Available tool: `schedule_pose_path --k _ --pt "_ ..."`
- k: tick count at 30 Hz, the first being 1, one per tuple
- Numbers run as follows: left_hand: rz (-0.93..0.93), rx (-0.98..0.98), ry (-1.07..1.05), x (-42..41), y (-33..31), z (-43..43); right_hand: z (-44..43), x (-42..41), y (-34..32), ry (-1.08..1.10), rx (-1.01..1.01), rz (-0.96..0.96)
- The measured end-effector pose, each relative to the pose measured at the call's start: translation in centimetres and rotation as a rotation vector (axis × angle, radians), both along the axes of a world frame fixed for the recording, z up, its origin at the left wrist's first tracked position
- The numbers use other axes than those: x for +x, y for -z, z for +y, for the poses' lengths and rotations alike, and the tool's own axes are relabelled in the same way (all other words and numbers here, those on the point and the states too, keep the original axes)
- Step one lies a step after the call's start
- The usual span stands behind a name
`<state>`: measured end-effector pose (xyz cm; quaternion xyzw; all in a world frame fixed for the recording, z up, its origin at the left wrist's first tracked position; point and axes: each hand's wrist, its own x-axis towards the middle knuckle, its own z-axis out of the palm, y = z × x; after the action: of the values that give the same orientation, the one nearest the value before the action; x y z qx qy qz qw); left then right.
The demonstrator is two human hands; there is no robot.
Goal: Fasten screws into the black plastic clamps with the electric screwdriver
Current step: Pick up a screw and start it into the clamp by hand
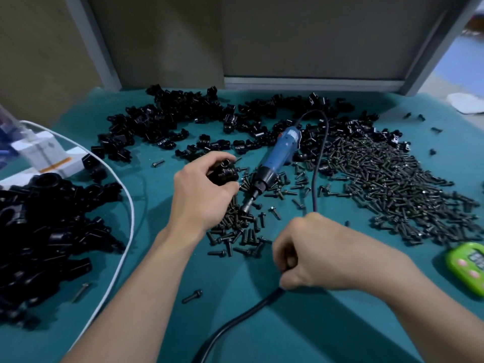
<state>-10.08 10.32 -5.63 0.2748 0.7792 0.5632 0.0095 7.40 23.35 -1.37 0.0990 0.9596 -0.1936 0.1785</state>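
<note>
Left hand (201, 189), head view: the fingers are curled round one black clamp (225, 173), which is held low over the mat, just beside the nose of the electric screwdriver (277, 158). Whether a screw already sits in this clamp cannot be told.

Right hand (314, 252): the fingers are closed round the screwdriver's black cable (246, 313). The cable enters the fist from the far side and leaves it toward the near edge. The screwdriver itself lies flat on the teal mat (288, 336), unheld, with its bit among loose screws (392, 184).

Risks, as judged:
- A pull on the cable could drag the tool through the screws and scatter them, or roll it toward the held clamp.
- Slack cable lies between the hands and may snag a wrist when the tool is lifted.
- A white cable (125, 205) curves past the left forearm and could be caught likewise.
- A screw picked from the tangled heap may start crooked in the clamp.

Containers: no bin or tray is seen holding the parts. Screws lie loose on the mat at right and centre. Clamps lie in a back heap (183, 119) and a left heap (39, 231). A white box (44, 153) stands at far left, its contents not visible. A green timer (468, 265) rests at right.
</note>
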Motion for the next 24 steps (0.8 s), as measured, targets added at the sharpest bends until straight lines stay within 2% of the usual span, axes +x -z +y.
schedule_pose_path --k 7,12,17,21,24 --pt "-0.059 0.073 -0.053 -0.2 0.1 -0.4 0.0 0.1 0.5 0.070 -0.036 -0.018" --pt "-0.069 0.072 -0.053 -0.3 -0.1 -0.6 -0.5 -0.8 1.2 0.064 0.058 0.089" --pt "-0.062 0.062 -0.061 -0.5 0.0 -0.5 0.3 -1.0 0.9 0.153 -0.065 0.124" --pt "-0.067 0.055 -0.074 -1.0 0.1 -0.5 -0.1 -1.3 1.2 0.040 0.060 0.088" --pt "-0.068 0.049 -0.074 -1.1 0.2 -0.2 0.0 -2.0 1.1 0.135 0.096 0.193"
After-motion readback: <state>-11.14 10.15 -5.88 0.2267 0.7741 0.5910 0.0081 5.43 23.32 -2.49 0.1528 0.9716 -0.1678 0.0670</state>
